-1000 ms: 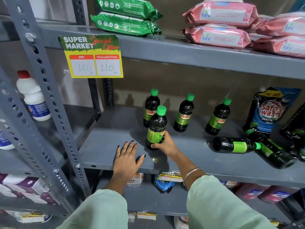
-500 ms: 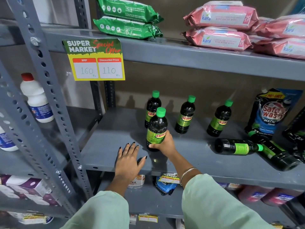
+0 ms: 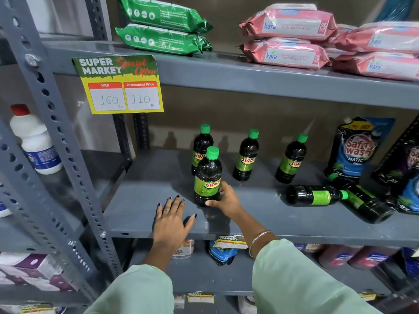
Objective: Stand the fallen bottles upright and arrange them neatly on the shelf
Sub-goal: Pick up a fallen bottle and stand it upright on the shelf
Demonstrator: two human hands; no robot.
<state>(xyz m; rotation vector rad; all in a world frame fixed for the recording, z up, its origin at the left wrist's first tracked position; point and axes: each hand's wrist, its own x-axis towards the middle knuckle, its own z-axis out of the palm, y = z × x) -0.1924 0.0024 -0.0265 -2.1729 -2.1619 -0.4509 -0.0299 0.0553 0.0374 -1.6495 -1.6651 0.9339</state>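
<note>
A dark bottle with a green cap and a green SUNN label (image 3: 207,177) stands upright on the grey middle shelf (image 3: 260,214); my right hand (image 3: 224,198) grips its lower part from the right. My left hand (image 3: 171,219) lies flat on the shelf's front edge, fingers spread, holding nothing. Three like bottles stand upright behind: one (image 3: 201,143) right behind the held bottle, one (image 3: 246,156) in the middle, one (image 3: 292,159) to the right. Two bottles lie on their sides at the right: one (image 3: 315,195) with its cap pointing right, another (image 3: 362,200) angled toward the front.
Detergent pouches (image 3: 359,148) stand at the shelf's right end. Green (image 3: 163,28) and pink wipe packs (image 3: 288,39) fill the shelf above, where a price tag (image 3: 120,85) hangs. A white bottle (image 3: 34,139) sits on the left rack behind a perforated post (image 3: 56,123).
My right hand has turned the held bottle a little, so its SUNN label faces front. The view has shifted slightly. My left hand stays flat on the shelf edge.
</note>
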